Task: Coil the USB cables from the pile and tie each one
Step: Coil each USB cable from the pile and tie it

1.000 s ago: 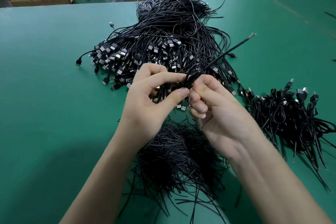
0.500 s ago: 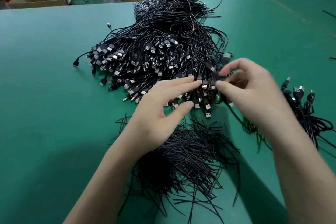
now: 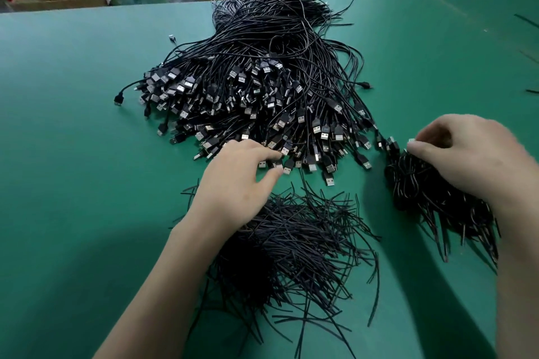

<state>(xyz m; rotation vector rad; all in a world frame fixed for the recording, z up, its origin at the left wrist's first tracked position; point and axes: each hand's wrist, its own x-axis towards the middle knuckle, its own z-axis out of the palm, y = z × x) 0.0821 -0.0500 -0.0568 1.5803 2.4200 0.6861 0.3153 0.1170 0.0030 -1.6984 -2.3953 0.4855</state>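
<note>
- Our left hand (image 3: 233,186) lies open, with its fingers stretched to the near edge of the pile. Thumb and forefinger stand either side of a plug (image 3: 277,165), touching it but not plainly pinching it.
- Our right hand (image 3: 466,160) is out at three o'clock, fingers curled over the done heap (image 3: 431,213). We cannot tell whether it holds a cable or nothing.
- The pile (image 3: 262,81) of loose cables spreads at twelve o'clock from the left hand, plugs fanned towards us. The ties (image 3: 297,248) lie at six o'clock from it, beneath the left wrist, on the green table (image 3: 73,140).
- We judge this to be the start of a fresh cable, with one being picked out.
- Next we must pinch a single plug and draw it towards six o'clock, clear of its neighbours. Then the right hand comes across to coil.
</note>
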